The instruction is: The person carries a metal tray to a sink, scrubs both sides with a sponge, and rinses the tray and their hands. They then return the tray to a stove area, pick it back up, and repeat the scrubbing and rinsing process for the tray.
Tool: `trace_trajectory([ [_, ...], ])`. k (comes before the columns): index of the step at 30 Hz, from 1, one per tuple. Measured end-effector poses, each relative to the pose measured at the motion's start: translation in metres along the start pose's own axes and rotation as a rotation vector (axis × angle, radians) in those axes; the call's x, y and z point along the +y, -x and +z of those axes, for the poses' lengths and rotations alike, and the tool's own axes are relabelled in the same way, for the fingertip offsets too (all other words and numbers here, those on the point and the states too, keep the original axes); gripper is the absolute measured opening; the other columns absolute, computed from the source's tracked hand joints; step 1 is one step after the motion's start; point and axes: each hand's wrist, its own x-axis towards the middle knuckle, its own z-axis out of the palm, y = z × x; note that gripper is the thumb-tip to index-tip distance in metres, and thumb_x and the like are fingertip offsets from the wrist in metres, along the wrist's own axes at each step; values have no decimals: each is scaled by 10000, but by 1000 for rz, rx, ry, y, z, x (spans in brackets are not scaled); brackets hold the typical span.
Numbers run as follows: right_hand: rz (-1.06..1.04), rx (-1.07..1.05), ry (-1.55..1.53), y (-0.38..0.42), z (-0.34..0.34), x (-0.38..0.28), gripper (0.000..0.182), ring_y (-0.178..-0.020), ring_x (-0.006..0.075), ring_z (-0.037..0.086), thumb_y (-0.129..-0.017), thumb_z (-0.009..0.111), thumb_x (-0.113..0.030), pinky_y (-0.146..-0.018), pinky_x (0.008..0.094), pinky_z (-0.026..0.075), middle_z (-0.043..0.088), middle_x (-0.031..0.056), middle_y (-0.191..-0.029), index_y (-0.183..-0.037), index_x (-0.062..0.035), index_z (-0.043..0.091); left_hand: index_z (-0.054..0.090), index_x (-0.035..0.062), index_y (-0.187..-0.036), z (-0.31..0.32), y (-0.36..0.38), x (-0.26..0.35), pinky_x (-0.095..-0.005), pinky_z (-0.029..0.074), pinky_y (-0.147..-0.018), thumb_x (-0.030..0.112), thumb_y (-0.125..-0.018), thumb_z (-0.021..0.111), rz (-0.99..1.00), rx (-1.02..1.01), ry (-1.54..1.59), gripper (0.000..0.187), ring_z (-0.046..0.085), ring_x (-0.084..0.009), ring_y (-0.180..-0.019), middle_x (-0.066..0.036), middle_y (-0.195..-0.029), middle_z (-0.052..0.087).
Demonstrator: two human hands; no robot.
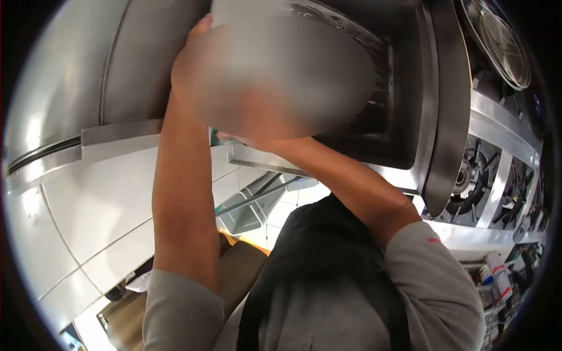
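Observation:
A smeared oval patch covers most of both hands. My left hand (202, 28) reaches up over the metal basin (404, 88), with a fingertip showing beside the left edge of a pale, flat-looking thing (249, 8). Lower down, my right hand (260, 120) crosses in front of that thing, close to my left wrist. Its fingertips curl in near a small green thing (213, 136), and what it holds I cannot tell. White wet streaks mark the dark inside of the basin.
Right of the basin stands a stove with a burner (465, 175), and a round mesh strainer (504, 47) lies behind it. A grey plastic bin (243, 213) is below the basin's front edge. White tiles (99, 216) lie on the left. Packages (497, 278) fill a lower right shelf.

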Motion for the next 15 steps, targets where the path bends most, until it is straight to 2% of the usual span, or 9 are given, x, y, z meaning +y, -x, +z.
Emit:
trace_trajectory([
  [2, 113, 13, 58, 43, -17, 40, 401, -1031, 320, 544, -639, 901, -333, -913, 438, 454, 585, 116, -1004, -842, -104, 642, 575, -44, -1306, 0, -1, -3, -350, 427, -1010, 402, -1012, 418, 8, -21, 20, 556, 582, -267, -1167, -178, -1289, 617],
  [3, 373, -75, 84, 69, -33, 75, 400, -993, 314, 573, -666, 883, -364, -895, 432, 475, 611, 122, -970, -857, -94, 658, 568, -45, -1314, -1, 3, -3, -349, 423, -1017, 404, -1014, 414, 7, -25, 32, 562, 574, -267, -1184, -178, -1311, 604],
  [4, 629, -164, 110, 93, -57, 114, 406, -956, 308, 601, -693, 864, -396, -878, 426, 496, 638, 129, -936, -871, -83, 674, 531, -50, -1353, 1, 11, 7, -347, 401, -1046, 412, -1019, 399, -95, 33, -78, 585, 548, -272, -1224, -178, -1366, 566],
  [5, 877, -340, 277, 111, -92, 144, 435, -909, 304, 633, -733, 824, -425, -861, 407, 516, 678, 145, -910, -925, -58, 693, 493, -40, -1390, -1, 15, 10, -354, 364, -1082, 408, -1020, 384, -87, 25, -87, 591, 495, -281, -1287, -182, -1415, 520],
  [7, 1244, -271, 135, 149, -126, 191, 436, -1010, 323, 622, -736, 812, -387, -913, 422, 505, 685, 159, -1014, -988, -48, 699, 417, -18, -1465, 4, 20, 15, -369, 290, -1154, 401, -1024, 355, -65, -14, -113, 612, 388, -298, -1413, -191, -1514, 426],
  [10, 669, -199, 383, 113, -79, 140, 426, -1075, 336, 601, -720, 810, -326, -956, 446, 480, 670, 173, -1057, -1022, -48, 696, 553, -45, -1339, 4, 11, 7, -340, 390, -1048, 426, -1021, 401, -17, 70, -124, 588, 553, -259, -1214, -174, -1349, 579],
  [12, 286, 60, 181, 66, -32, 54, 582, -1168, 368, 535, -700, 808, -276, -1042, 474, 394, 598, 174, -1213, -1201, -69, 596, 467, -42, -1415, -2, 10, 10, -354, 332, -1109, 417, -1023, 382, -55, 16, -144, 609, 464, -285, -1329, -187, -1441, 500],
  [13, 154, 33, 109, 40, -21, 21, 611, -1185, 369, 506, -722, 786, -248, -1037, 488, 377, 571, 176, -1233, -1256, -72, 547, 423, -40, -1453, -1, 11, 12, -362, 304, -1140, 413, -1024, 372, -73, -12, -156, 626, 419, -299, -1387, -194, -1487, 460],
  [15, 27, 136, 316, 9, -2, 10, 514, -1067, 364, 564, -789, 725, -248, -944, 476, 438, 605, 184, -1121, -1232, -55, 551, 431, -54, -1441, 2, 22, 15, -360, 319, -1123, 420, -1025, 381, -108, -52, -17, 632, 447, -300, -1361, -193, -1454, 495],
])
